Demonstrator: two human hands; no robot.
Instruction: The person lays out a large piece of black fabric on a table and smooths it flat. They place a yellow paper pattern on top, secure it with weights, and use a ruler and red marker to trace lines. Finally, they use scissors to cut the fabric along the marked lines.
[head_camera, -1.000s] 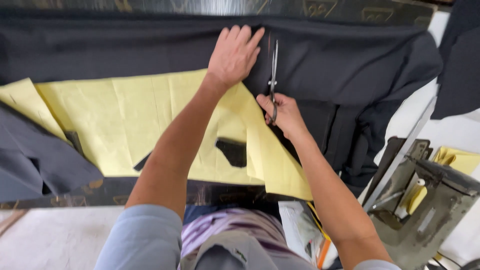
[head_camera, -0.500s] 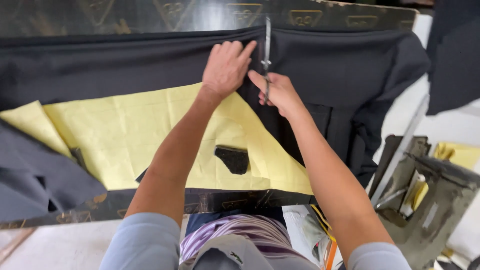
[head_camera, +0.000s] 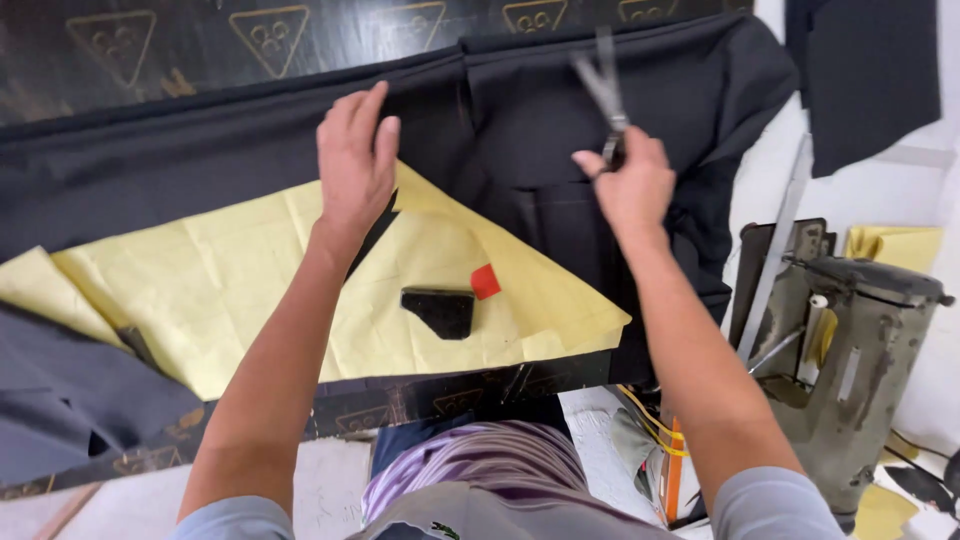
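A dark table (head_camera: 150, 50) is seen from above, covered by a wide black cloth (head_camera: 200, 160) that runs under and beyond both sets of fingers. A yellow paper pattern (head_camera: 250, 280) is laid over the cloth, below the left fingers and reaching the table's near edge. A grey sewing machine (head_camera: 850, 330) is set well to the right of the right fingers. A folded grey fabric (head_camera: 70, 400) is piled far to the left of the left fingers. The left hand (head_camera: 355, 165) is laid flat where pattern meets cloth, fingers straight and close together, pressed down. The right hand (head_camera: 630, 185) is closed around the handles of scissors (head_camera: 600, 85), whose blades are raised above the cloth, just past the fingertips. A black wedge (head_camera: 440, 310) and a small red piece (head_camera: 485, 282) are placed on the pattern, below and between the hands.
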